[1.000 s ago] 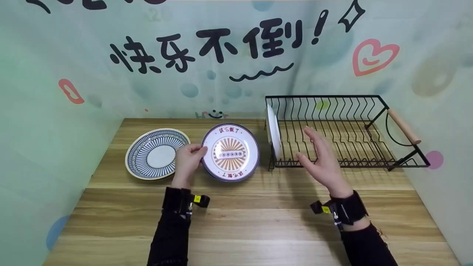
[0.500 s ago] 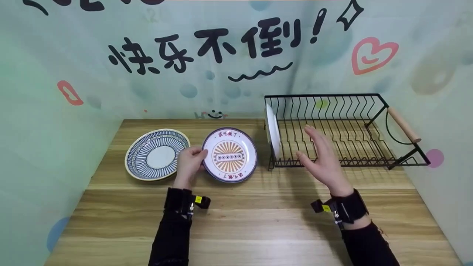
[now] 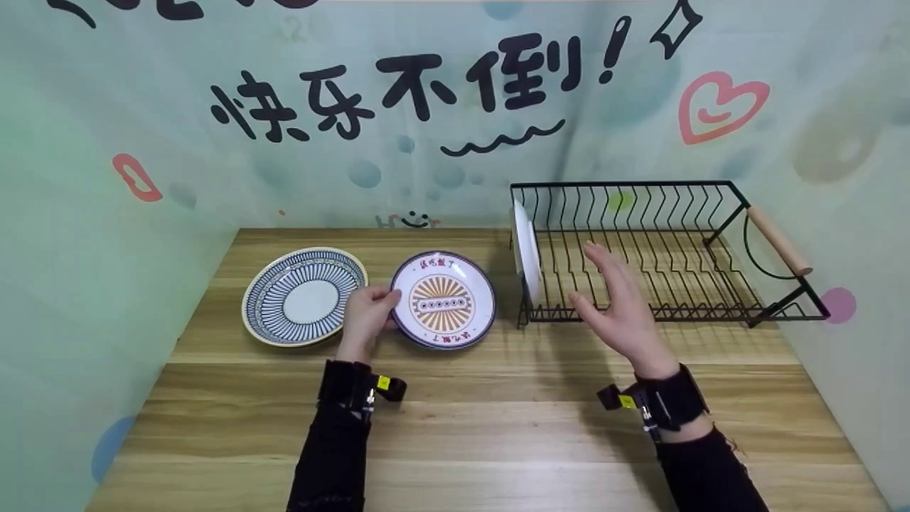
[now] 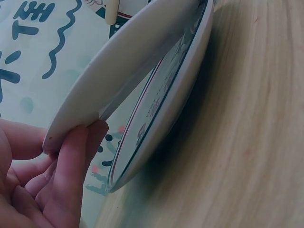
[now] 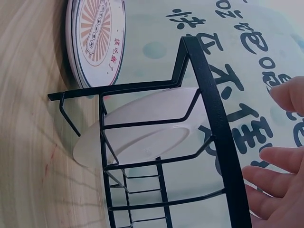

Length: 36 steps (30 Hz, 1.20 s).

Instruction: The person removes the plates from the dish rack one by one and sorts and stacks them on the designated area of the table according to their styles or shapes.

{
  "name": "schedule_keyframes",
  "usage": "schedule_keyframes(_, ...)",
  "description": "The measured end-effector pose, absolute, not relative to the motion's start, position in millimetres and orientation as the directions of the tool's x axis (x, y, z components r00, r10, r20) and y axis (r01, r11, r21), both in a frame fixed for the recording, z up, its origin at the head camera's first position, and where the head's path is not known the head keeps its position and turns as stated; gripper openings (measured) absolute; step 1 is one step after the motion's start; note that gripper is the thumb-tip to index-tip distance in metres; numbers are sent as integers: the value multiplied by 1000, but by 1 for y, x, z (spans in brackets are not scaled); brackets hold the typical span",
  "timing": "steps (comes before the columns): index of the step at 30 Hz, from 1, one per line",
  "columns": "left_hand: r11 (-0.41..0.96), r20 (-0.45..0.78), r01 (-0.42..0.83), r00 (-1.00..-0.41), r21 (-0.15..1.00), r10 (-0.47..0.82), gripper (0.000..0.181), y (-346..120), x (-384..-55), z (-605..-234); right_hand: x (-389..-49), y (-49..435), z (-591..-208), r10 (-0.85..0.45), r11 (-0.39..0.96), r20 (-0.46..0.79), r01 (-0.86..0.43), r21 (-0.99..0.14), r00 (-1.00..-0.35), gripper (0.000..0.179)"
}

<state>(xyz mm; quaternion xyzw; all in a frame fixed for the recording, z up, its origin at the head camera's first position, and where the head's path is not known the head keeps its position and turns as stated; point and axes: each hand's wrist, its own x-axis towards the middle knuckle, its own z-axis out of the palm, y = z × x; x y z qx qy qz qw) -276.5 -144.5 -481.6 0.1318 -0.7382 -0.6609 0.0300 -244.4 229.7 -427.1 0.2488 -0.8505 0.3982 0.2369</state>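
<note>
In the head view my left hand (image 3: 368, 316) pinches the left rim of a round white plate (image 3: 444, 302) with a blue edge, red characters and an orange sunburst. The left wrist view has this upper plate (image 4: 109, 66) tilted, thumb and fingers on its rim. A second, patterned plate (image 4: 178, 111) lies beneath it on the table, with a gap between them at the hand's side. My right hand (image 3: 625, 313) hovers in front of the black wire dish rack (image 3: 640, 320), fingers extended, holding nothing. One white plate (image 3: 526, 252) stands upright in the rack's leftmost slots.
Left of my left hand, a blue-and-white striped dish (image 3: 311, 300) lies on the wooden table (image 3: 498, 427). The rack has a wooden handle (image 3: 778, 240) on its right end. A printed cloth backdrop (image 3: 455, 171) rises behind the table.
The upper plate's far rim has come down and its face has shifted slightly. My left hand has moved a little to the right, still pinching it. The right hand stays nearly still.
</note>
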Motion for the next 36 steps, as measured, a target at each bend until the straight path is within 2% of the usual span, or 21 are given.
schedule_keyframes(6,89,-127,-152,-964,984,-233,26,-144,-277,-483,-244,229,-423,-235,563,593,-605,-563,-770,68)
schedule_keyframes(9,138,-120,-154,-967,978,-225,30,-143,-276,-482,-245,229,-421,-249,566,598,-615,-549,-762,67)
schedule_keyframes(16,476,-22,-132,-973,870,-230,33,-145,-273,-478,-247,228,-419,-266,569,608,-631,-528,-748,67)
schedule_keyframes(22,649,44,-124,-971,751,-236,36,-146,-271,-473,-247,227,-419,-272,565,611,-638,-524,-743,67)
schedule_keyframes(30,705,41,-143,-971,695,-237,37,-145,-268,-468,-247,227,-418,-274,560,598,-630,-537,-753,67)
schedule_keyframes(36,721,89,-104,-971,685,-224,36,-144,-268,-470,-248,226,-418,-282,567,618,-647,-510,-734,67)
